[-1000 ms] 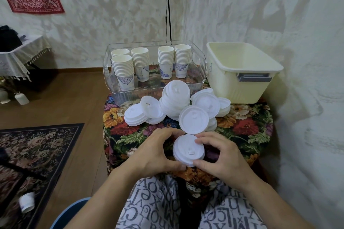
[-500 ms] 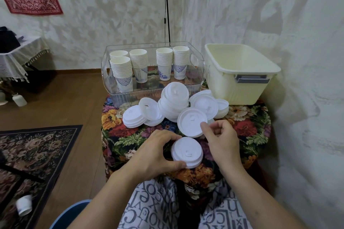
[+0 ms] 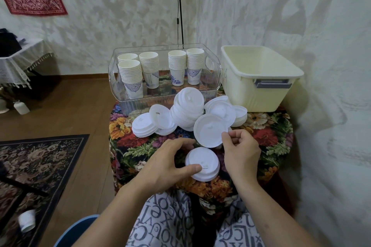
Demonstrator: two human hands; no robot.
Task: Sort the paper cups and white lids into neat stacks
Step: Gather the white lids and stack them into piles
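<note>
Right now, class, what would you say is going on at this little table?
A seated person is sorting white lids. The left hand holds a small lid stack at the table's near edge, thumb on top. The right hand pinches the rim of a loose lid, tilted up behind the stack. More lids lie heaped further back. The cups already stand stacked in a clear bin; the cream tub looks empty.
</note>
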